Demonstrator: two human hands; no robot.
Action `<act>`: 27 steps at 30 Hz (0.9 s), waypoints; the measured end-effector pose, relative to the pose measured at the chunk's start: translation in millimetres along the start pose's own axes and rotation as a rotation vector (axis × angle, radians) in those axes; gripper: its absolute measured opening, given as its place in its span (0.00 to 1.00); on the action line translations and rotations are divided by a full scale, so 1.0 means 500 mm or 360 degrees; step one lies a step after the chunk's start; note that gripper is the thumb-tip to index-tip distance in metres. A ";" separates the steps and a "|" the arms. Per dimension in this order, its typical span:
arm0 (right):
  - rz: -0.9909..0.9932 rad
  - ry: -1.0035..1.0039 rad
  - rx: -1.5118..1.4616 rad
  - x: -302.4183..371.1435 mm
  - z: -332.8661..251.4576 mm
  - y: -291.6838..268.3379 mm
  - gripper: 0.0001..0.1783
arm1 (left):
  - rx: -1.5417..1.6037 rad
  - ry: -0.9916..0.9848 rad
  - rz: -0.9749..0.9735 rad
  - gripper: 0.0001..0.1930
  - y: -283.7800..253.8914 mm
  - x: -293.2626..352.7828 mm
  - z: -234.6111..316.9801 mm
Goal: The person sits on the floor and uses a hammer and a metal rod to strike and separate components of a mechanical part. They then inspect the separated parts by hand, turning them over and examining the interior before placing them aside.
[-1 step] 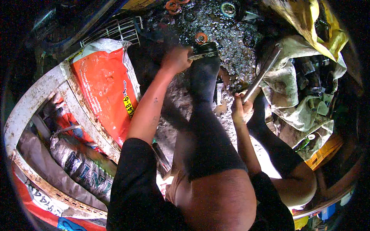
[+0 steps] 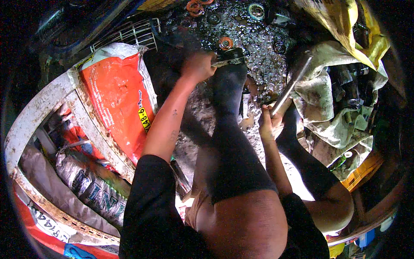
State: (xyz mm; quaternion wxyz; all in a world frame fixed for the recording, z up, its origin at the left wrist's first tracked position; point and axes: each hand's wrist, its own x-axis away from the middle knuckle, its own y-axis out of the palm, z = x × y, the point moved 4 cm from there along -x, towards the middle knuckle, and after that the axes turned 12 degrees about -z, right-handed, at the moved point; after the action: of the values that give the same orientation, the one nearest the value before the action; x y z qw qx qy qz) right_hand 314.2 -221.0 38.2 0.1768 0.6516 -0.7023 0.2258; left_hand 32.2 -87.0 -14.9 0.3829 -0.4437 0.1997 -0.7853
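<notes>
My left hand point(image 2: 197, 67) is closed at the left end of a black cylindrical can point(image 2: 233, 56) with pale lettering. This can lies just beyond the toe end of my black-socked left leg point(image 2: 229, 90). An orange ring point(image 2: 225, 43) shows right behind it. In my right hand point(image 2: 271, 122) is a long metal bar point(image 2: 293, 82), gripped near its lower end and slanting up to the right. The bar's far end hangs in front of a dirty white sack point(image 2: 321, 95). My left fingertips are partly hidden.
Wet, glittering debris point(image 2: 258, 56) covers the ground ahead, with more orange rings point(image 2: 194, 7) and a round metal piece point(image 2: 255, 11). Dark cylinders point(image 2: 351, 82) fill the sack. At left stand a red-orange bag point(image 2: 114, 90), a rusty white frame point(image 2: 97, 125) and a wire grille point(image 2: 129, 36).
The metal bar's far end has dipped very slightly. Both hands otherwise keep their places.
</notes>
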 end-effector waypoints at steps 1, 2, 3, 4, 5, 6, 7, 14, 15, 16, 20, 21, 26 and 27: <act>-0.0009 0.0065 0.0053 0.002 0.008 -0.001 0.16 | -0.0034 0.0003 0.0060 0.12 -0.004 -0.002 0.005; -0.0021 0.0125 0.0103 -0.002 0.004 0.007 0.16 | -0.0048 0.0008 0.0085 0.12 -0.006 -0.008 0.004; -0.0030 0.0185 0.0153 -0.003 0.000 0.013 0.16 | -0.0063 0.0013 0.0110 0.13 -0.008 -0.013 0.003; -0.0091 0.0286 0.0305 0.000 -0.008 0.015 0.16 | -0.0078 0.0020 0.0135 0.13 -0.010 -0.018 0.003; -0.0092 0.0270 0.0264 0.005 -0.008 0.015 0.17 | -0.0092 0.0024 0.0152 0.13 -0.008 -0.023 0.005; -0.0092 0.0254 0.0224 0.010 -0.002 0.016 0.18 | -0.0106 0.0028 0.0167 0.13 -0.005 -0.028 0.008; -0.0092 0.0238 0.0183 0.013 0.007 0.016 0.18 | -0.0120 0.0033 0.0183 0.13 -0.003 -0.032 0.010; -0.0180 0.0315 0.0269 0.007 0.013 0.017 0.16 | -0.0214 -0.0058 0.0070 0.17 0.001 -0.054 0.001; -0.0183 0.0329 0.0319 0.007 0.021 0.013 0.16 | -0.0232 -0.0051 0.0054 0.17 -0.006 -0.054 0.004; -0.0186 0.0407 0.0291 0.008 0.030 0.006 0.18 | -0.0250 -0.0043 0.0036 0.17 -0.012 -0.054 0.008; -0.0165 0.0410 0.0291 0.013 0.007 0.020 0.18 | -0.0218 -0.0014 0.0037 0.19 -0.020 -0.048 0.010; -0.0162 0.0391 0.0284 0.012 0.022 0.016 0.18 | -0.0208 0.0029 0.0065 0.19 -0.021 -0.046 0.008; -0.0185 0.0357 0.0248 0.009 0.048 0.006 0.17 | -0.0261 -0.0082 -0.0063 0.19 -0.020 -0.065 0.023; -0.0171 0.0341 0.0167 0.011 0.046 0.013 0.17 | -0.0270 -0.0081 -0.0034 0.16 -0.017 -0.067 0.027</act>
State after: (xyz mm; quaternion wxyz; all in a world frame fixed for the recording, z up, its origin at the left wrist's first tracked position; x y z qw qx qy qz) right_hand 308.1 -238.0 21.2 0.2282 0.6689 -0.6306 0.3208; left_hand 50.7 -55.2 -20.7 0.3404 -0.4964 0.2508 -0.7582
